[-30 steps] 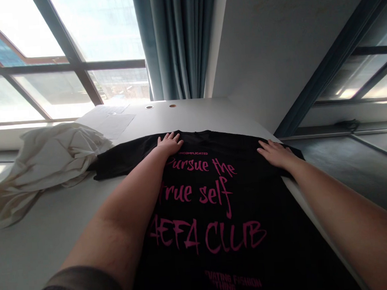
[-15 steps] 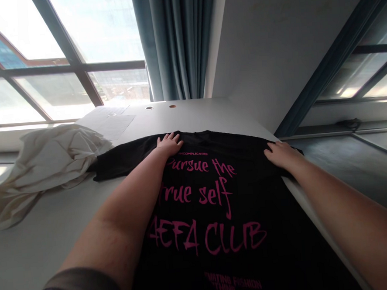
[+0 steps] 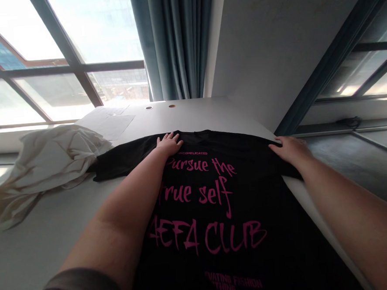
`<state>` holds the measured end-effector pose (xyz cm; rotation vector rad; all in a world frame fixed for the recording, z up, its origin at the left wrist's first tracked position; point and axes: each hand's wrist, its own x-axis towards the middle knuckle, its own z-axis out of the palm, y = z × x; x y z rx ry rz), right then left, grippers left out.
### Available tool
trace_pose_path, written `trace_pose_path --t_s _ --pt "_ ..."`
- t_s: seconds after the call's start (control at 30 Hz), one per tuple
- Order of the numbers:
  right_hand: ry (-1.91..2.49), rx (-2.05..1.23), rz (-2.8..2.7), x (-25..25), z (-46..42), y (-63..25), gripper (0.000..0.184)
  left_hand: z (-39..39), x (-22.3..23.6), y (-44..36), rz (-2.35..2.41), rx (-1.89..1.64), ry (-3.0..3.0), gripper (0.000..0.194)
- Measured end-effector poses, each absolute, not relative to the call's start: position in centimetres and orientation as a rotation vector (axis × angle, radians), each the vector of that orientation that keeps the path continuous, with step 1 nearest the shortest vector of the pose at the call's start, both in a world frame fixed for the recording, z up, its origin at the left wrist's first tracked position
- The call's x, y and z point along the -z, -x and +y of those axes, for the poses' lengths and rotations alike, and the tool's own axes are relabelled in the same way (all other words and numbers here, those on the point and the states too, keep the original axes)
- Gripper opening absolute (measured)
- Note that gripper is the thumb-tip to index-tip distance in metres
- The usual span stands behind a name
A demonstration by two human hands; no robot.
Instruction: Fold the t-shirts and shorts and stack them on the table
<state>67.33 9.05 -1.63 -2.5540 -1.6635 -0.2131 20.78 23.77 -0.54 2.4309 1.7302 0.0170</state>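
A black T-shirt [image 3: 249, 194] with pink lettering lies spread flat on the white table [image 3: 71, 240], its collar edge at the far side. My left hand [image 3: 169, 144] rests on it near the collar, fingers spread and palm down. At the right shoulder and sleeve, my right hand [image 3: 292, 150] has its thumb and forefinger on either side of the cloth's upper edge; its other fingers are mostly hidden. The left sleeve [image 3: 116, 160] stretches out toward a heap of cream cloth.
Crumpled cream cloth [image 3: 59, 153] lies at the left of the table. Sheets of paper [image 3: 118, 125] are behind it, and two round holes show near the table's far edge. A blue-grey curtain [image 3: 177, 45], windows and a wall stand beyond.
My right hand has slid a little to the right along the shoulder toward the sleeve, and more of the sleeve's lower edge shows. My left hand has stayed in place.
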Motion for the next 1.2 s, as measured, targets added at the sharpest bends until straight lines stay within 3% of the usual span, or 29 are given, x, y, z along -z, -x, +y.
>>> trace_pose_path --t_s 0.17,0.37,0.5,0.63,0.77,1.0,1.07,1.2 --pt "2.698 0.315 -1.646 -0.6 8.3 -68.3 0.048 23.9 0.6 -20.8 1.730 -0.032 -2.430 0.072" --pt "2.320 -0.443 -1.353 -1.5 6.5 -72.7 0.020 23.8 0.6 -20.8 1.722 -0.028 -2.436 0.072" --pt "1.839 -0.731 -0.944 -1.9 4.9 -73.4 0.032 24.0 0.7 -20.7 1.728 -0.044 -2.438 0.071" --pt "1.723 -0.818 -0.793 -2.4 4.2 -72.0 0.040 24.2 0.9 -20.7 1.733 -0.059 -2.439 0.071" --pt "1.896 -0.648 -0.810 -2.7 4.8 -71.3 0.052 24.1 0.8 -20.8 1.734 -0.066 -2.429 0.071" --pt "2.339 0.531 -1.584 -3.7 6.1 -69.7 0.040 24.0 0.8 -20.7 1.728 -0.078 -2.439 0.072" --pt "2.325 0.535 -1.770 -2.9 7.0 -67.5 0.043 24.1 0.9 -20.7 1.725 -0.088 -2.441 0.071" --pt "2.359 0.118 -1.931 0.4 9.1 -62.4 0.060 24.3 1.0 -20.7 1.717 -0.079 -2.437 0.072"
